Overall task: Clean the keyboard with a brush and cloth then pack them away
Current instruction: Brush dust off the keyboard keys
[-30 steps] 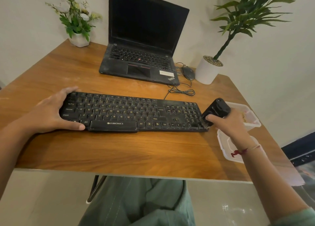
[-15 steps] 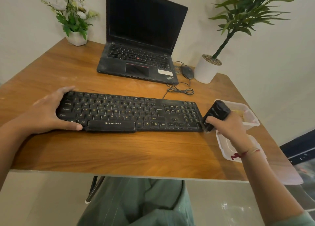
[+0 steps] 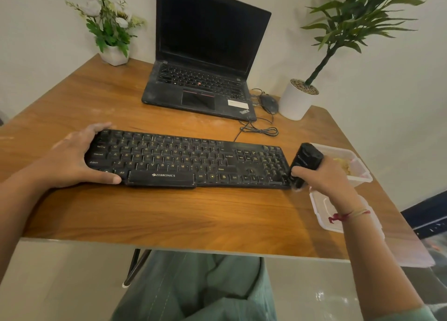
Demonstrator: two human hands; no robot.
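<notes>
A long black keyboard (image 3: pixel 186 159) lies across the wooden table (image 3: pixel 169 214) in front of me. My left hand (image 3: pixel 72 158) clamps its left end, thumb along the front edge and fingers over the back. My right hand (image 3: pixel 321 175) grips a chunky black brush (image 3: pixel 305 159), tilted, with its lower end down at the keyboard's front right corner. Its bristles are hidden by the hand and the keyboard's edge. A yellowish cloth (image 3: pixel 343 165) lies in the clear plastic box (image 3: pixel 360 173) just right of my right hand.
A clear lid (image 3: pixel 324 211) lies under my right wrist near the table's right edge. An open black laptop (image 3: pixel 205 61), a mouse (image 3: pixel 269 103) with a coiled cable, a white pot with a tall plant (image 3: pixel 298 100) and a small flower pot (image 3: pixel 113 54) stand at the back.
The brush has slid down the keyboard's right end toward the front corner. My left hand keeps its hold on the left end.
</notes>
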